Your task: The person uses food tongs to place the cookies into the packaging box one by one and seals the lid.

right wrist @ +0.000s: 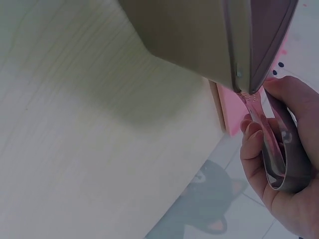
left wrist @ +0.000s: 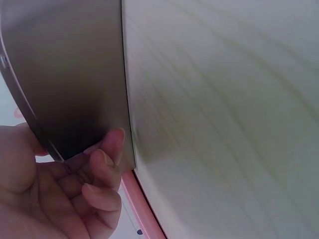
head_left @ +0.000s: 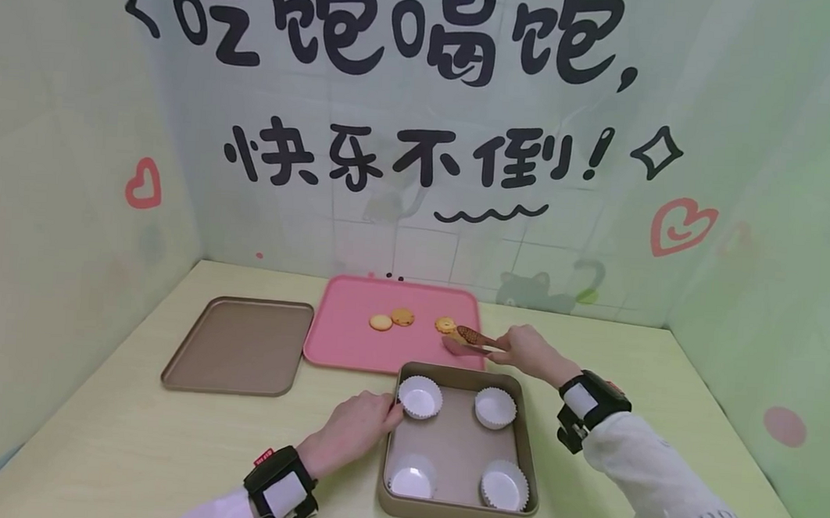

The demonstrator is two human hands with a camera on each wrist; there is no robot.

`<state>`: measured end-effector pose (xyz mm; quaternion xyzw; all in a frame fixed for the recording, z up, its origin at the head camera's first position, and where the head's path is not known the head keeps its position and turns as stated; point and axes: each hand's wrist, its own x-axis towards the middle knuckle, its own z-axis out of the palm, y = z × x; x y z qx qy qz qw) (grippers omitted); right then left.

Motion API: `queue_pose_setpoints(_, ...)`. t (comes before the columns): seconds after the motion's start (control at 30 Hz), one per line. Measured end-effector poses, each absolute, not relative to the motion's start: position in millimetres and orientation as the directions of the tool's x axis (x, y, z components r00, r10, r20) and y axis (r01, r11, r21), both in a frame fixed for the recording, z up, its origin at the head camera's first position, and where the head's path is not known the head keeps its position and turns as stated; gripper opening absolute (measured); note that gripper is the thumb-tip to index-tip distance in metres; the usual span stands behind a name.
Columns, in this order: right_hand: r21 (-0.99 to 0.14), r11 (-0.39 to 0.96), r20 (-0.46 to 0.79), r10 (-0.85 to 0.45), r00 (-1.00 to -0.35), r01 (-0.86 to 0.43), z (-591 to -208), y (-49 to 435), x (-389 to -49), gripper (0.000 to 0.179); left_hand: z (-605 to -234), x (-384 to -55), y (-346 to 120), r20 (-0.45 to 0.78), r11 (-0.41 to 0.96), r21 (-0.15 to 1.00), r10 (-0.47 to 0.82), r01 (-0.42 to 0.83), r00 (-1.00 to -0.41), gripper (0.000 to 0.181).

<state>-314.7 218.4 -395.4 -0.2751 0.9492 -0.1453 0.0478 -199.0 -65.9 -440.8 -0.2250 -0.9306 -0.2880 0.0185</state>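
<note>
My left hand (head_left: 353,432) grips the far left corner of a deep brown baking pan (head_left: 454,514); the left wrist view shows curled fingers (left wrist: 102,196) against its outer wall. White fluted paper cups (head_left: 419,398) stand in the pan's corners. With my right hand (head_left: 533,353) I hold metal food tongs (head_left: 480,339), bent end in the palm in the right wrist view. Their tips reach over the right side of a pink tray (head_left: 354,350), at a cookie partly hidden by them. Beside it lies a flower-shaped cookie (head_left: 444,324). A pale round cookie (head_left: 380,323) and a browner one (head_left: 402,316) lie farther left.
A shallow brown baking sheet (head_left: 237,351) lies left of the pink tray, its edge close against it. Behind the table (head_left: 130,447) rises a printed wall (head_left: 416,243), with side walls at left and right. The deep pan stands in front of the pink tray.
</note>
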Motion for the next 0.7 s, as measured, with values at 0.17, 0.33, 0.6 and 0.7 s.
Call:
queue_pose_setpoints(0.17,-0.285,0.799,0.022,-0.547,-0.837,-0.529,-388,222,-311,0.017,-442,-200,-66,0.175,0.734,0.523,0.406,0.434,-0.897,0.033)
queue_pose_setpoints(0.33,-0.300,0.783,0.056,-0.556,-0.830,-0.545,-374,225,-301,0.015,-442,-199,-66,0.174,0.736,0.519,0.407,0.435,-0.897,0.032)
queue_pose_setpoints(0.6,-0.310,0.730,0.107,-0.610,-0.785,-0.609,-358,227,-273,0.014,-442,-200,-66,0.164,0.738,0.523,0.404,0.427,-0.900,0.032)
queue_pose_setpoints(0.7,-0.305,0.689,0.124,-0.656,-0.744,-0.658,-353,225,-259,0.013,-443,-200,-66,0.160,0.736,0.527,0.406,0.425,-0.900,0.032)
